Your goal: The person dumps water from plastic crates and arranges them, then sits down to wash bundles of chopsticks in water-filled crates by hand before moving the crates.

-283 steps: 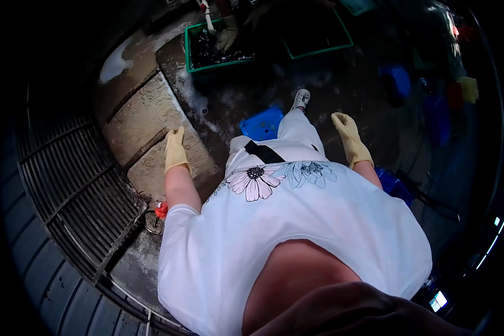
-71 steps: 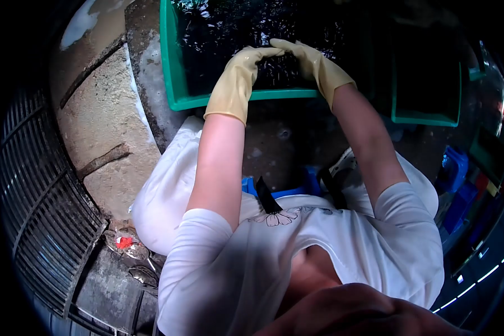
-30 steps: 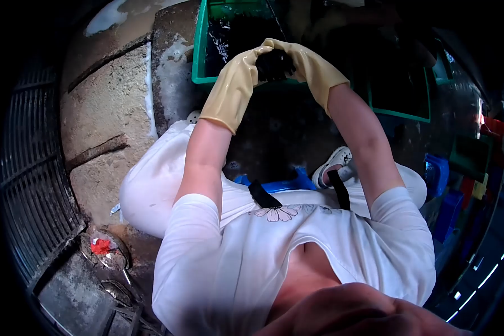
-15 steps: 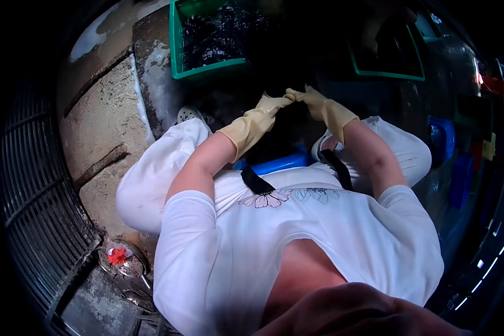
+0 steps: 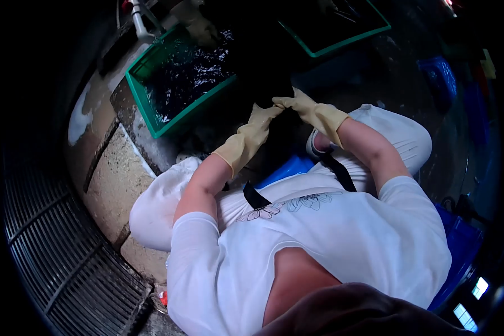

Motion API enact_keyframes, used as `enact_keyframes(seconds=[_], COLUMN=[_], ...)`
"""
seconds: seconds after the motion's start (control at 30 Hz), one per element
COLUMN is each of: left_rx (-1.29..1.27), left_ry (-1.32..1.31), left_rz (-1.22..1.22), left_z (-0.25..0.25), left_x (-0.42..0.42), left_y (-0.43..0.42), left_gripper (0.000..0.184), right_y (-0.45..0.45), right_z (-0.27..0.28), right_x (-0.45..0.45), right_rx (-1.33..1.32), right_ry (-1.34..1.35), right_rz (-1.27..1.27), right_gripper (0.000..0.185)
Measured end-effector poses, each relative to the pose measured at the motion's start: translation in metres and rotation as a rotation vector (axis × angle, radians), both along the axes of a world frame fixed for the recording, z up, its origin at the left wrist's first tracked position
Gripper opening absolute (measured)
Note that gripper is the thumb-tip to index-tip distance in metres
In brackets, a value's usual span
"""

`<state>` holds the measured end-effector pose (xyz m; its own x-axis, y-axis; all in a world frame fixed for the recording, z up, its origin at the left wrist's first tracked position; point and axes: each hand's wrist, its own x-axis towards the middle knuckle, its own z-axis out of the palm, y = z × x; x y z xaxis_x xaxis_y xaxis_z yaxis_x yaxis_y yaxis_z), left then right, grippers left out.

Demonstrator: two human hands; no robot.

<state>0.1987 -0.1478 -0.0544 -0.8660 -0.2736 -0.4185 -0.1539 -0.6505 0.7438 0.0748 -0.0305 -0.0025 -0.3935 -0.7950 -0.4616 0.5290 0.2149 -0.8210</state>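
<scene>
No words or numbers I can read from here.
The white shirt, centre of the frame, bears flower drawings in its print, with no legible lettering; on the green tub, upper left, I can make out no label either.

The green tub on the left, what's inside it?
The green tub holds what looks like dark, shiny liquid; another person's gloved hand is over it. The liquid hides the bottom, and shadow hides the right end, so what's there can't be seen.
</scene>
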Motion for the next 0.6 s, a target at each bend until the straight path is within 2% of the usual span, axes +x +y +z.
enact_keyframes(seconds=[0.07,0.1,0.17,0.23,0.27,0.33,0.4,0.47,0.5,0.57,0.6], left_rx=[-0.041,-0.077,-0.055,-0.042,-0.075,-0.111,-0.092,-0.133,-0.085,-0.039,-0.041], left_ry=[-0.006,-0.019,0.006,0.034,-0.042,-0.119,-0.200,-0.338,-0.204,-0.014,0.040], left_rz=[-0.009,0.004,-0.009,-0.013,-0.035,-0.051,-0.109,-0.135,-0.117,-0.155,-0.212], left_z=[0.033,0.050,0.064,0.075,0.081,0.095,0.103,0.076,0.082,0.113,0.121], left_x=[-0.011,-0.017,-0.035,-0.055,-0.067,-0.094,-0.127,-0.184,-0.199,-0.223,-0.230], left_y=[0.005,0.007,0.011,0.014,0.018,0.020,0.019,0.017,0.014,0.002,-0.007], left_gripper=[0.037,0.041,0.046,0.050,0.044,0.038,0.040,0.041,0.043,0.050,0.057], right_y=[0.001,0.002,0.003,0.007,0.011,0.019,0.022,0.030,0.036,0.019,0.009], right_z=[0.019,0.028,0.047,0.064,0.071,0.082,0.099,0.076,0.055,0.060,0.055], right_x=[-0.011,-0.016,-0.028,-0.048,-0.058,-0.098,-0.126,-0.182,-0.226,-0.263,-0.284], right_rx=[0.032,0.034,-0.013,0.068,0.086,0.152,0.278,0.226,-0.059,0.181,0.296], right_ry=[0.082,0.081,0.031,-0.022,-0.052,-0.208,-0.011,-0.124,-0.503,0.162,0.410], right_rz=[0.081,0.066,0.000,-0.011,-0.047,0.066,0.048,0.050,0.225,0.283,0.282], right_gripper=[0.037,0.037,0.007,0.006,0.005,0.019,0.025,0.044,0.046,0.048,0.049])
